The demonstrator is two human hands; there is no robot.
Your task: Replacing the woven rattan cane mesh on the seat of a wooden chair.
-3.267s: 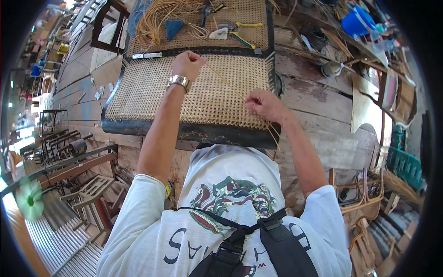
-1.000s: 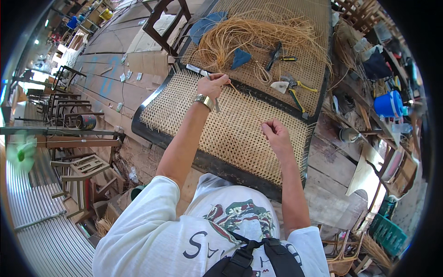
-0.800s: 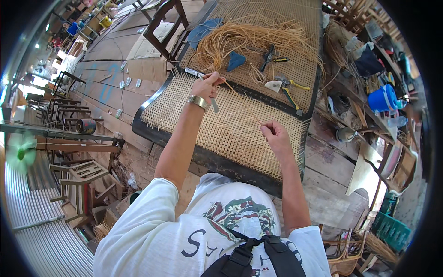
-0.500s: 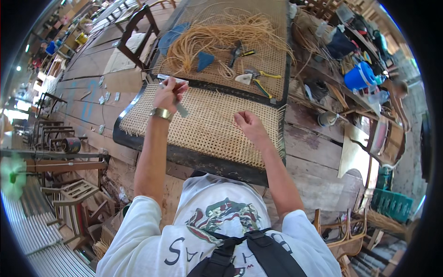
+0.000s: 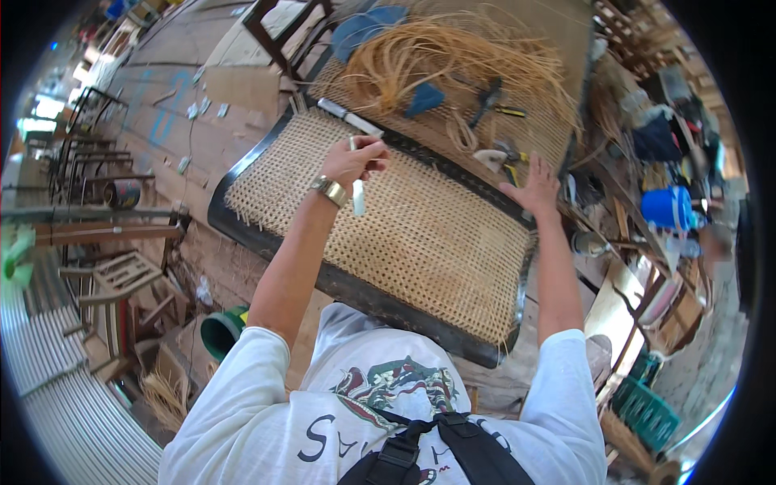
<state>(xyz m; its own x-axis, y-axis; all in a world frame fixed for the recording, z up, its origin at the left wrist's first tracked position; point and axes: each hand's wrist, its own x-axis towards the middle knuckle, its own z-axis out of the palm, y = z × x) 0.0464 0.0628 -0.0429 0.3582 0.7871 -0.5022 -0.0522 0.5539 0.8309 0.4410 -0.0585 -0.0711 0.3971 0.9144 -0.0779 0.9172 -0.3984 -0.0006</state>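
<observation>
A woven cane panel (image 5: 388, 218) in a black curved frame (image 5: 323, 279) lies in front of me. My left hand (image 5: 353, 162) is closed around a thin flat pale strip (image 5: 359, 199), perhaps metal, over the panel's far part. The strip sticks out above and below my fist. Close beyond that hand, a white and silver rod-like thing (image 5: 349, 117) lies along the frame's far edge. My right hand (image 5: 535, 191) is open, fingers spread, above the frame's far right corner near a pair of yellow-handled pliers (image 5: 509, 171), which it partly hides.
Beyond the panel, a loose bundle of cane strands (image 5: 461, 56) lies on a second woven surface (image 5: 525, 133), with blue cloth pieces (image 5: 425, 99), a dark tool (image 5: 487, 99) and a pale lump (image 5: 490, 159). A chair frame (image 5: 283, 36) stands far left. A blue bucket (image 5: 667, 208) is at right.
My right hand has moved away and to the right from the cane, its curled fingers now spread. My left hand still holds the strip. The whole view has turned, tilting the panel.
</observation>
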